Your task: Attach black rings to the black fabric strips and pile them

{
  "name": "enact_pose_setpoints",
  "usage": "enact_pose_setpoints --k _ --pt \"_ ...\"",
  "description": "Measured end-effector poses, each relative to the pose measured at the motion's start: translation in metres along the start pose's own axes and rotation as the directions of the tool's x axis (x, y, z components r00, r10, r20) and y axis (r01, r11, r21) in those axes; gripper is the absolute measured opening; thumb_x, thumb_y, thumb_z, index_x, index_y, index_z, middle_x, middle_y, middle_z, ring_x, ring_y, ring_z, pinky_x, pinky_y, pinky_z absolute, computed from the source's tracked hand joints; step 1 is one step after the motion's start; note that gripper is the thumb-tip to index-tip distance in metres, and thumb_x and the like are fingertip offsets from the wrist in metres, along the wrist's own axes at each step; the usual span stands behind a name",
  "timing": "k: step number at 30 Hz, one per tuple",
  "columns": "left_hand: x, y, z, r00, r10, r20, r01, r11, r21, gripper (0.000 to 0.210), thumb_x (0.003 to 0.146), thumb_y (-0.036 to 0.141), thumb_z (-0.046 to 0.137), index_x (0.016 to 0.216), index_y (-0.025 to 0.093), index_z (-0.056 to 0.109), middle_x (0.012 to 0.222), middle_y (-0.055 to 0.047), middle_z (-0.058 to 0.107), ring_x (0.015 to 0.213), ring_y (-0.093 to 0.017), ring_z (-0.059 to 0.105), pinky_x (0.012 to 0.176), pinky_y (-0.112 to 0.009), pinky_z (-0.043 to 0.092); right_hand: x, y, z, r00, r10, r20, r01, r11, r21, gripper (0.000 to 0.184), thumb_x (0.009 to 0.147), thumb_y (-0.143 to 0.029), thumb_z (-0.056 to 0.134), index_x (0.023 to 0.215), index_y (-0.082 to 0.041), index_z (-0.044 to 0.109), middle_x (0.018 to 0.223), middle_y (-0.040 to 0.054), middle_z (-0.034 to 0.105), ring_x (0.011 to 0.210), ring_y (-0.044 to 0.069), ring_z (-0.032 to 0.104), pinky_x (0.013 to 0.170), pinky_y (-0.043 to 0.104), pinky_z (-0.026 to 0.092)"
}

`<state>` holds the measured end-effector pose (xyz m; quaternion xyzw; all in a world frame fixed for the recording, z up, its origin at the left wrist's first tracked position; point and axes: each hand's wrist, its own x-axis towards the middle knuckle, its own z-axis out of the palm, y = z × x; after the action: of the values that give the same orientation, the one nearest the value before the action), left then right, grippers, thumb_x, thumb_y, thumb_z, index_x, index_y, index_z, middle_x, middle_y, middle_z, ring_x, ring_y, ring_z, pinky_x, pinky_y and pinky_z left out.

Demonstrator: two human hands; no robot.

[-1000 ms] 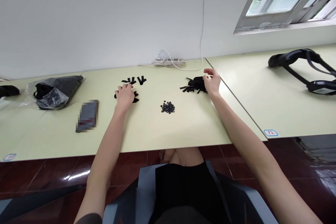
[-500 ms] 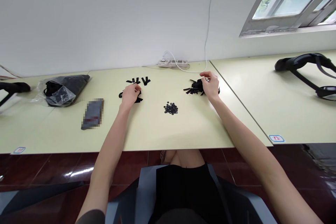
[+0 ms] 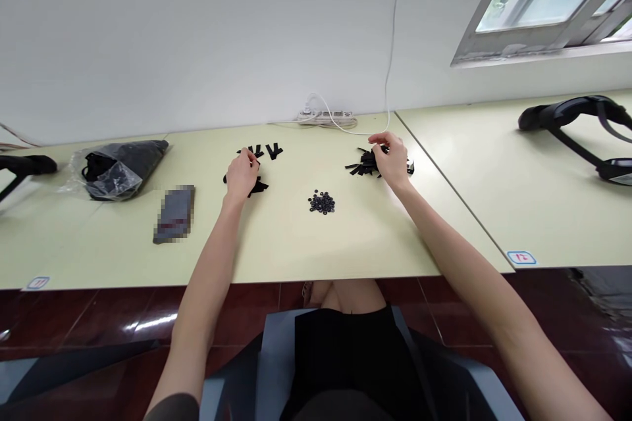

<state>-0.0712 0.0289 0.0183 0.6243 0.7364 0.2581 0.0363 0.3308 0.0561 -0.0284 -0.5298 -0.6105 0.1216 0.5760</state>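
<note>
My left hand (image 3: 241,174) is over a small heap of black strips (image 3: 258,186) on the left, its fingers curled together; whatever is between the fingertips is too small to make out. Just beyond it, several short black strips (image 3: 274,151) lie spread on the table. On the right, my right hand (image 3: 394,159) rests over a larger pile of black strips (image 3: 363,164), thumb and fingers bent inward, and I cannot make out what they grip. Between the hands, nearer to me, is a cluster of small black rings (image 3: 322,203).
A pale yellow table (image 3: 296,250) runs along the wall. To the left are a clear plastic bag (image 3: 123,171) with dark contents and a blurred-out grey item (image 3: 175,214). A power strip (image 3: 326,118) with a white cable sits at the back. Black headgear (image 3: 567,125) lies far right.
My left hand has shifted slightly away from me, uncovering more of the left heap. The right hand has moved a little left and up over its pile.
</note>
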Motion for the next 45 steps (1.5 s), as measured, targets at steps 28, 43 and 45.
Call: enact_pose_setpoints --k 28,43,45 --pt "0.008 -0.010 -0.004 0.980 0.127 -0.152 -0.160 0.960 -0.229 0.029 0.093 0.003 0.053 0.112 0.023 0.064 0.131 -0.013 0.074 0.110 -0.026 0.074 0.103 -0.040 0.060 -0.004 -0.011 0.005 0.995 -0.071 0.071 0.065 0.995 0.077 0.024 0.091 -0.015 0.053 0.096 -0.028 0.073 0.106 0.0065 0.084 0.105 0.026 0.079 0.104 0.048 0.064" --pt "0.006 -0.005 -0.005 0.979 0.096 -0.179 -0.136 0.965 -0.226 0.016 0.102 0.013 0.056 0.109 0.023 0.066 0.127 -0.012 0.075 0.099 -0.024 0.073 0.103 -0.041 0.060 -0.006 -0.014 0.006 0.987 -0.112 0.118 0.100 0.990 0.100 0.023 0.090 -0.016 0.054 0.091 -0.028 0.074 0.103 0.0066 0.084 0.103 0.027 0.079 0.101 0.047 0.064" --pt "0.006 -0.004 -0.005 0.980 0.101 -0.173 -0.140 0.963 -0.231 0.015 0.102 0.013 0.057 0.109 0.023 0.066 0.127 -0.012 0.075 0.099 -0.024 0.073 0.103 -0.041 0.060 -0.006 -0.014 0.006 0.986 -0.112 0.124 0.100 0.990 0.098 0.023 0.090 -0.016 0.054 0.091 -0.028 0.074 0.104 0.0067 0.084 0.103 0.027 0.079 0.102 0.048 0.064"
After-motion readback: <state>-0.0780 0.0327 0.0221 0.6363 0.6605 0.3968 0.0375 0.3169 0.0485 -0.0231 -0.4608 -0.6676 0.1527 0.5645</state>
